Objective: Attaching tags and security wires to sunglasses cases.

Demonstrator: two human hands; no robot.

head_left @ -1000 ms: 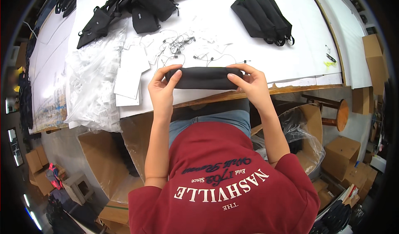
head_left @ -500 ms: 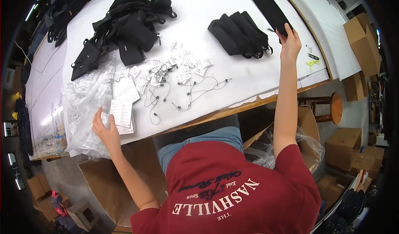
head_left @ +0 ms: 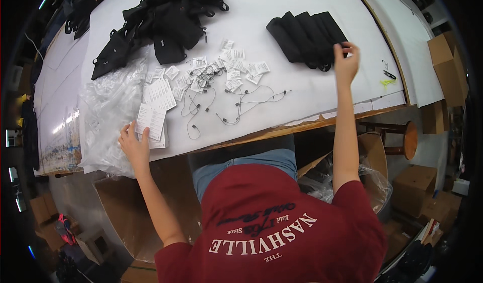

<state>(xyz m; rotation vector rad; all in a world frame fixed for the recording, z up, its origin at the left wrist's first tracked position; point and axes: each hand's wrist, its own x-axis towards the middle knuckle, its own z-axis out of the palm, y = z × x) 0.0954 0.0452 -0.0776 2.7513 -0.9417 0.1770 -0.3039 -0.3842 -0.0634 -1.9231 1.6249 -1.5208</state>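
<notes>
On the right side of the table, several black fabric pouches lie side by side in a row. My right hand is at the near right end of this row, its curled fingers and thumb closed on the edge of the last pouch. My left hand rests at the table's front edge, thumb and fingers apart. Its fingertips are at the lower end of some white printed cards, over the edge of the clear plastic bags. Nothing is gripped there.
A heap of black pouches lies at the far left. Nearer are small white packets and thin black strings. A small dark tool and a yellow-green item lie far right. Cardboard boxes and a wooden stool stand beyond the edge.
The pouch in my right hand has come down and nearer, joining the right end of the row. My left hand stays by the cards. The whole view has shifted slightly.
</notes>
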